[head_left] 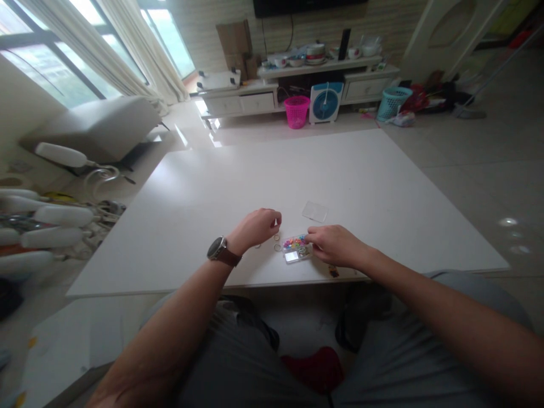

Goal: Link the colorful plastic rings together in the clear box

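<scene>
A small clear compartment box (pixel 296 248) with colourful small pieces sits near the front edge of the white table (pixel 382 187). My right hand (pixel 334 245) rests at the box's right side, its fingertips touching the coloured pieces. My left hand (pixel 257 226), with a wristwatch, is curled just left of the box, its fingers pinched together; whether something tiny is between them is too small to tell. A few small rings (pixel 277 242) lie on the table between my left hand and the box. The clear lid (pixel 315 211) lies apart, behind the box.
Beyond the table stand a white TV cabinet (pixel 297 85) with dishes, a pink basket (pixel 296 111), a blue fan (pixel 326 102) and a teal basket (pixel 393 102). A grey sofa (pixel 97 127) and white cylinders (pixel 51 226) are on the left.
</scene>
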The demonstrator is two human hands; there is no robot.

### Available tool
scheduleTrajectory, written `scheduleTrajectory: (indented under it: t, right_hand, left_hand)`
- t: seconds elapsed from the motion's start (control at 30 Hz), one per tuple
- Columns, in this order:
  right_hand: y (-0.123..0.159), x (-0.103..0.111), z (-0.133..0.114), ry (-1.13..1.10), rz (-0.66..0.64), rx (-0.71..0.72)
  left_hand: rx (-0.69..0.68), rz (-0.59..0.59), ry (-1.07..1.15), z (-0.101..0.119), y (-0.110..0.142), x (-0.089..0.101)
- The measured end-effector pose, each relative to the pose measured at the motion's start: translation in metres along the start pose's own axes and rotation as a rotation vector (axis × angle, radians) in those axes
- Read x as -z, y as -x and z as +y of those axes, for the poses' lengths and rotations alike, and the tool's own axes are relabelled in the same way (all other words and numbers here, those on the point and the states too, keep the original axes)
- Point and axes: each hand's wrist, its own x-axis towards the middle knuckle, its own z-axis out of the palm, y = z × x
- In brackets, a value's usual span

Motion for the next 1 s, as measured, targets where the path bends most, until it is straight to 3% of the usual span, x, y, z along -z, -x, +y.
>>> scheduleTrajectory:
  t: [0.2, 0.57, 0.77, 1.0]
  right_hand:
    - [0.001, -0.001, -0.001, -0.010, -0.038, 0.019]
    - [0.001, -0.001, 0.001, 0.002, -0.023, 0.018]
    - [0.001, -0.003, 0.001, -0.006, -0.028, 0.025]
    - [0.001, -0.003, 0.001, -0.002, -0.021, 0.026]
  left_hand:
    - [0.088, -0.042, -0.006, -0.012, 0.003, 0.009]
    - [0.105, -0.094, 0.032, -0.020, 0.003, 0.007]
    - [0.113, -0.170, 0.049, -0.036, 0.003, -0.002]
    - [0.071, -0.258, 0.114, -0.025, 0.000, -0.016]
